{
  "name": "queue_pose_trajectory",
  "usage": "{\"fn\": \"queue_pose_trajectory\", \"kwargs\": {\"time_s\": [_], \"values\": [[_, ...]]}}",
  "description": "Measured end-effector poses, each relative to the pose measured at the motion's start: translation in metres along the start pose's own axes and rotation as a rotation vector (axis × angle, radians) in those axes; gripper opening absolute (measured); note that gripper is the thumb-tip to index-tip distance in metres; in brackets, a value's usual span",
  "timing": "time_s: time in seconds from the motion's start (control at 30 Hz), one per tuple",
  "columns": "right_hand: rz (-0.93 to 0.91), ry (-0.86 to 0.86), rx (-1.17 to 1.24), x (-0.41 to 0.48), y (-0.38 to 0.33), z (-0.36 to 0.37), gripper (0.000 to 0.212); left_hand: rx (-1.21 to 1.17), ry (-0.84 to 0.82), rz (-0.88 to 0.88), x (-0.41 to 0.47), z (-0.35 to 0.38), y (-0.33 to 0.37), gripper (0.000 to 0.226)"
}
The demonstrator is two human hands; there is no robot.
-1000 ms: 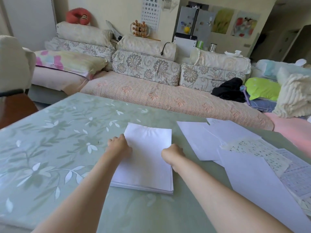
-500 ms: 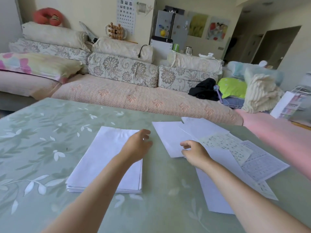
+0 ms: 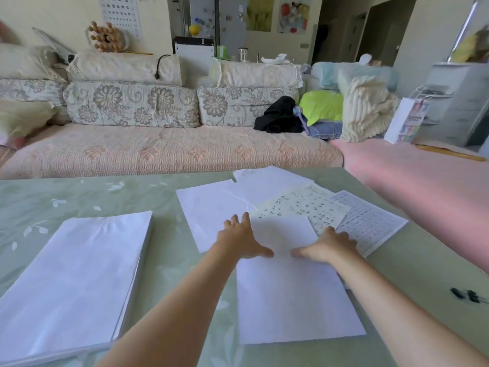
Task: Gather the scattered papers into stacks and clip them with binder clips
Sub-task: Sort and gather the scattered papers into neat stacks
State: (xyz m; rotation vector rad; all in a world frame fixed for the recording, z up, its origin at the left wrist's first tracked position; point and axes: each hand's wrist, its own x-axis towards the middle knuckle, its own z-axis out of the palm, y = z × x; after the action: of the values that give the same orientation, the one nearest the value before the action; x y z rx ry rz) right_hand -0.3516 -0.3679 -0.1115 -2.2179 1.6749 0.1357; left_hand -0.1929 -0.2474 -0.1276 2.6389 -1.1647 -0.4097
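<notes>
– Both hands lie spread flat, gripping nothing: left hand (image 3: 242, 241) and right hand (image 3: 328, 245) press on the loose papers (image 3: 291, 300) at mid-table.
– What changed in the last half second?
– The left hand has come off the stack (image 3: 74, 282), which now lies alone on the table's (image 3: 172, 260) left. Its near corner is cut off.
– Clips?
– Two dark things (image 3: 465, 295) lie near the right edge, too blurred to tell.
</notes>
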Motion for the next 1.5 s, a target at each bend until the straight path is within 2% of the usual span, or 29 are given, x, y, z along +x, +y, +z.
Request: {"fn": "queue_pose_trajectory", "kwargs": {"time_s": [0.07,0.17,0.27,0.3,0.37,0.4,0.47,0.53,0.73,0.8,0.9,1.0,1.17,1.3,1.4,1.5], "values": [[-0.003,-0.022,0.129,0.003,0.001,-0.001,0.111,0.076,0.005,0.01,0.008,0.005,0.001,0.117],[-0.065,-0.096,0.33,0.01,0.003,-0.004,0.08,0.07,0.018,0.014,0.013,0.008,0.001,0.116],[-0.101,-0.143,0.423,0.014,0.006,-0.004,0.081,0.058,0.017,0.026,0.014,0.008,0.002,0.112],[-0.107,-0.127,0.445,0.019,0.008,-0.004,0.076,0.048,0.023,0.028,0.015,0.008,0.001,0.108],[-0.099,-0.046,0.544,0.029,0.016,-0.009,0.044,-0.011,0.072,0.014,0.02,0.007,0.0,0.091],[-0.08,0.032,0.615,0.036,0.022,-0.013,0.027,-0.054,0.108,0.002,0.023,0.006,-0.001,0.08],[-0.032,0.214,0.751,0.049,0.035,-0.021,0.01,-0.094,0.164,-0.005,0.032,0.003,-0.001,0.066],[-0.005,0.323,0.825,0.062,0.047,-0.023,0.024,-0.086,0.182,0.014,0.043,-0.001,0.003,0.06],[-0.046,0.374,0.822,0.086,0.056,-0.012,0.072,0.029,0.048,0.012,0.09,0.003,0.033,0.064],[-0.084,0.345,0.771,0.094,0.058,-0.008,0.071,0.075,0.028,-0.015,0.103,0.006,0.043,0.068],[-0.087,0.3,0.719,0.1,0.062,-0.003,0.055,0.134,0.059,-0.059,0.116,0.006,0.056,0.078],[-0.09,0.296,0.683,0.104,0.062,0.0,0.052,-0.016,0.001,-0.107,0.131,-0.004,0.063,0.081],[-0.138,0.283,0.596,0.103,0.059,-0.001,0.056,-0.114,-0.083,-0.061,0.134,-0.013,0.067,0.052],[-0.191,0.246,0.589,0.1,0.057,-0.004,0.062,-0.346,-0.092,-0.049,0.122,-0.016,0.061,0.031],[-0.164,0.263,0.547,0.096,0.052,-0.003,0.071,-0.546,-0.082,-0.054,0.101,-0.019,0.046,0.03],[-0.145,0.216,0.494,0.092,0.044,-0.002,0.068,-0.551,-0.106,-0.099,0.076,-0.019,0.029,0.024]]}}
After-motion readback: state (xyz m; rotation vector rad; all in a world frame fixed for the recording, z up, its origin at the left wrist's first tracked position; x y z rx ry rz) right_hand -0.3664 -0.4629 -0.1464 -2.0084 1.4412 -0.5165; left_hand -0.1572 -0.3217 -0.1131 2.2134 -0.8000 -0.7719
